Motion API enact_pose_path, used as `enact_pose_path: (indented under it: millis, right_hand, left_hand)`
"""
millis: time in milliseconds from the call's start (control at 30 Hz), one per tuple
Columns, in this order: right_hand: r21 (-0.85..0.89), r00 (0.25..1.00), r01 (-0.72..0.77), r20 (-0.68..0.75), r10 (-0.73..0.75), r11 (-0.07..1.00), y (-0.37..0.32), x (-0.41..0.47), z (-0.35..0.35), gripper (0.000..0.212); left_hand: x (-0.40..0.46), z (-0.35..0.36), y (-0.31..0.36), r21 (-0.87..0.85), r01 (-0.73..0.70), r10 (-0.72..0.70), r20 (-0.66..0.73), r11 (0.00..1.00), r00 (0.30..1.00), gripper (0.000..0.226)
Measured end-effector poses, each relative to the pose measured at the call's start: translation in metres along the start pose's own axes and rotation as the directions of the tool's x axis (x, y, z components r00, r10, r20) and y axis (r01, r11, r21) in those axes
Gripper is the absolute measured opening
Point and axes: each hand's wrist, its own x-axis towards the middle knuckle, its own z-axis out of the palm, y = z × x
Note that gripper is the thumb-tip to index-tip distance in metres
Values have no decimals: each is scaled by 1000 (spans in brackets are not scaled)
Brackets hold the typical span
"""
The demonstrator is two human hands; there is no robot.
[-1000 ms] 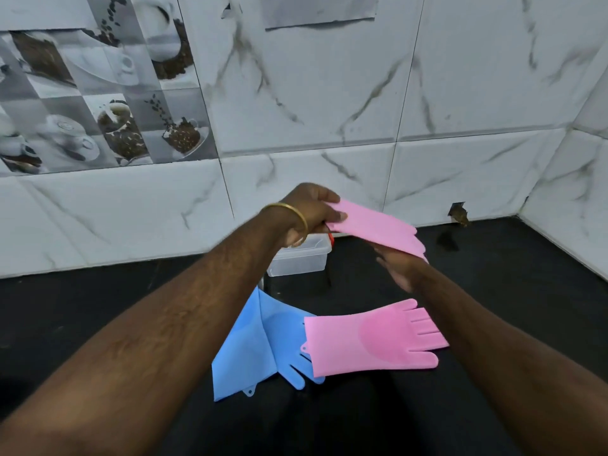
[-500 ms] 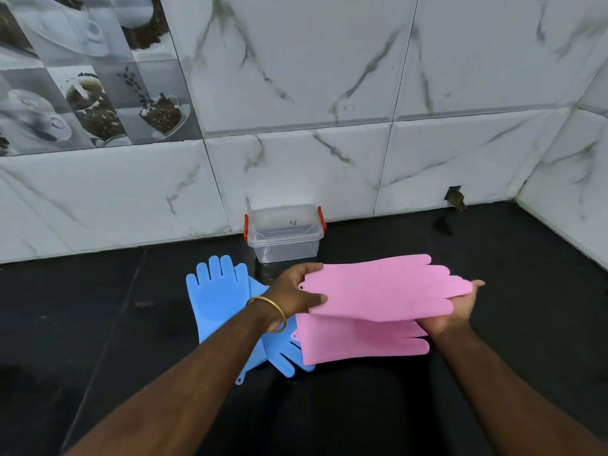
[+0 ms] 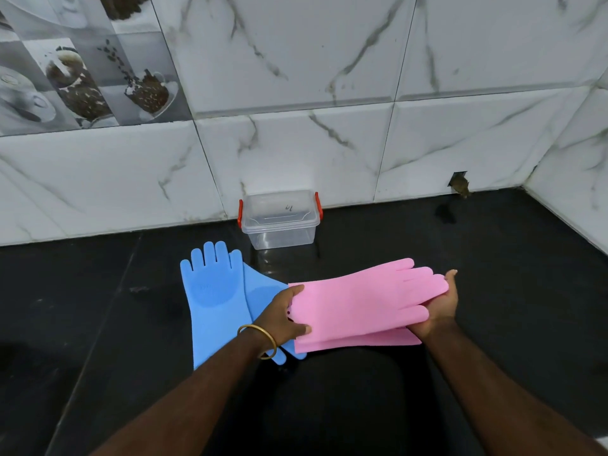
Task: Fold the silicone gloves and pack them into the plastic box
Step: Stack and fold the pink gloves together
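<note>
A pink silicone glove (image 3: 362, 301) lies stretched flat between my hands, just over a second pink glove (image 3: 388, 341) whose edge shows beneath it. My left hand (image 3: 283, 319) pinches the top glove's cuff end. My right hand (image 3: 439, 306) supports its fingers from below. Two blue gloves lie on the black counter to the left: one (image 3: 212, 297) with fingers pointing to the wall, the other (image 3: 260, 291) partly under it and under my left hand. The clear plastic box (image 3: 279, 222), lid on with red clips, stands against the wall behind the gloves.
The black counter (image 3: 510, 274) runs to a marble-tiled wall at the back and a side wall at the right. A small hole (image 3: 459, 184) sits in the wall base at the right. A gold bangle (image 3: 258, 340) circles my left wrist.
The pink glove came down from in front of the box and now sits low over the other pink glove. My view tilted down, and the box is uncovered.
</note>
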Motion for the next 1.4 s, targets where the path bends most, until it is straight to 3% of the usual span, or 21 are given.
enact_pose_path:
  millis: [367, 567, 667, 767, 933, 1033, 1100, 1133, 1200, 1233, 1267, 1300, 1400]
  right_hand:
    - [-79, 999, -22, 31, 25, 997, 6, 4, -6, 69]
    - [-127, 992, -80, 87, 91, 989, -3, -1, -9, 78]
    - [-81, 978, -143, 140, 153, 986, -13, -3, -6, 67]
    - [-174, 976, -163, 118, 185, 971, -22, -6, -4, 58]
    - [-436, 999, -52, -36, 41, 899, -31, -7, -2, 17]
    - [-513, 992, -28, -121, -40, 858, -33, -6, -2, 24]
    - [-610, 961, 38, -194, -196, 792, -30, -9, 1, 52]
    - [-704, 916, 99, -212, -342, 703, -26, -12, 2, 66]
    - [-911, 778, 213, -61, -625, 354, -13, -22, 9, 75]
    - [-953, 721, 254, 72, -689, 166, -4, -27, 14, 73]
    - [-956, 694, 290, 175, -698, 48, 5, -31, 19, 71]
    - [-945, 708, 325, 227, -669, 24, 15, -32, 23, 69]
    - [-894, 848, 396, 270, -455, 209, 48, -37, 37, 67]
  left_hand:
    - [4, 5, -10, 112, 24, -27, 21, 993, 999, 90]
    - [8, 6, -10, 204, 31, -43, 57, 979, 997, 104]
    - [9, 6, -12, 250, 4, -20, 61, 968, 998, 104]
    - [10, 6, -13, 279, -8, -8, 57, 960, 998, 100]
    - [10, 2, -13, 259, 9, -30, 77, 966, 997, 101]
    - [10, -1, -12, 296, 36, -60, 72, 954, 996, 98]
    - [12, -2, -12, 320, 33, -29, -15, 947, 999, 85]
    - [13, -3, -12, 298, 41, -22, -68, 954, 997, 76]
    - [17, -5, -11, 247, 95, -59, -147, 964, 987, 64]
    - [20, -6, -11, 236, 130, -91, -169, 963, 981, 62]
    - [24, -7, -10, 233, 162, -119, -184, 959, 976, 60]
    - [27, -8, -9, 231, 191, -146, -200, 954, 969, 56]
    - [37, -11, -5, 203, 274, -217, -264, 940, 940, 42]
